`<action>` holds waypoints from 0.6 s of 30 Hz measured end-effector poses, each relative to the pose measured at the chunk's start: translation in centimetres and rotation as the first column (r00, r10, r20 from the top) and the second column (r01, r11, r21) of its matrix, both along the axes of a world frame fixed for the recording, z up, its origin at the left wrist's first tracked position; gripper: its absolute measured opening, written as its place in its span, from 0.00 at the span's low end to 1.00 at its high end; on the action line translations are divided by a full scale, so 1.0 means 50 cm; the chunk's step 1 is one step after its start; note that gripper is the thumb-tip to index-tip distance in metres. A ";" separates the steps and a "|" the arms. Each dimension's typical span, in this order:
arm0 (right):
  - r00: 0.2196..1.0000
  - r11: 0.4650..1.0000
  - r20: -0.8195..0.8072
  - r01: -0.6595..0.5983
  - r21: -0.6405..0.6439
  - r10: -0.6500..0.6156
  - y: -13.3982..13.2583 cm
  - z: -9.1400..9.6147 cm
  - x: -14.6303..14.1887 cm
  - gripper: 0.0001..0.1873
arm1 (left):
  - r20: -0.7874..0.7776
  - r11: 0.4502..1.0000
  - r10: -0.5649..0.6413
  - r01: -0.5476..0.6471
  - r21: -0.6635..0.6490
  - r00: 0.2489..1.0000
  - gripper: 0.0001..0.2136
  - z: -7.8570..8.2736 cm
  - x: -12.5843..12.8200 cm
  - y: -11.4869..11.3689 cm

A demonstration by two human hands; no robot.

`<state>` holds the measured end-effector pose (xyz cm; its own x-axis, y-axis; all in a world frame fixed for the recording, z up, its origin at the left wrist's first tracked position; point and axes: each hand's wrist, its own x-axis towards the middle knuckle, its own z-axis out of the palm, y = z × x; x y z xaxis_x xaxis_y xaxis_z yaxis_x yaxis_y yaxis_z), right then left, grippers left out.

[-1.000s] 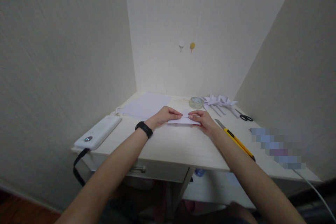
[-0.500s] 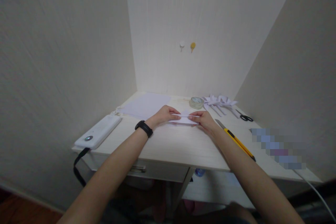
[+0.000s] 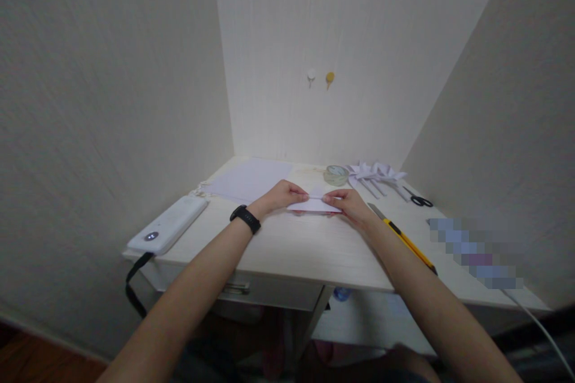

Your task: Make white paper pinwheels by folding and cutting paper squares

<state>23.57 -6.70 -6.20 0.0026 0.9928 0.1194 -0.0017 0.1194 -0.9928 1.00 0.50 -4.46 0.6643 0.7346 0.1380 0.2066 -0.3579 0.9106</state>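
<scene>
A small folded piece of white paper (image 3: 314, 204) lies on the pale wooden desk (image 3: 305, 248). My left hand (image 3: 281, 196), with a black band on the wrist, pinches the paper's left part with curled fingers. From the other side my right hand (image 3: 349, 204) pinches the right part. The fingertips of both hands nearly meet over the paper's middle, where a small flap stands up between them.
A stack of white sheets (image 3: 250, 181) lies at the back left, and a white device (image 3: 168, 225) with a black strap sits at the left edge. A tape roll (image 3: 335, 175), folded paper pieces (image 3: 375, 175), black scissors (image 3: 419, 199) and a yellow utility knife (image 3: 406, 241) lie to the right. Walls enclose three sides.
The fingertips of both hands have drawn a little closer over the paper and its middle has risen slightly. Arms and other objects have stayed put.
</scene>
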 end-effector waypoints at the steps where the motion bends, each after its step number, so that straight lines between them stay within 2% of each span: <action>1: 1.000 1.000 0.002 -0.008 0.004 0.008 -0.001 0.001 0.001 0.20 | 0.001 1.000 -0.006 0.006 -0.002 1.000 0.14 0.000 0.000 0.001; 3: 1.000 1.000 -0.001 -0.031 0.002 0.031 -0.001 0.004 0.005 0.22 | 0.018 0.999 -0.023 0.023 -0.030 1.000 0.13 0.000 -0.001 0.001; 10: 0.996 0.997 -0.052 -0.067 -0.026 0.066 0.007 0.001 0.016 0.22 | 0.179 0.958 -0.062 0.109 -0.266 0.982 0.16 0.005 -0.002 0.001; 18: 0.990 0.995 -0.102 -0.098 -0.033 0.094 0.007 0.005 0.020 0.19 | 0.240 0.941 -0.090 0.162 -0.297 0.966 0.15 0.005 -0.003 0.002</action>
<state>24.58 -6.33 -5.93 -0.0831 0.9929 0.0852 -0.1109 0.0758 -0.9909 0.83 0.59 -4.21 0.7333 0.6764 0.0688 -0.0398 -0.0582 0.9975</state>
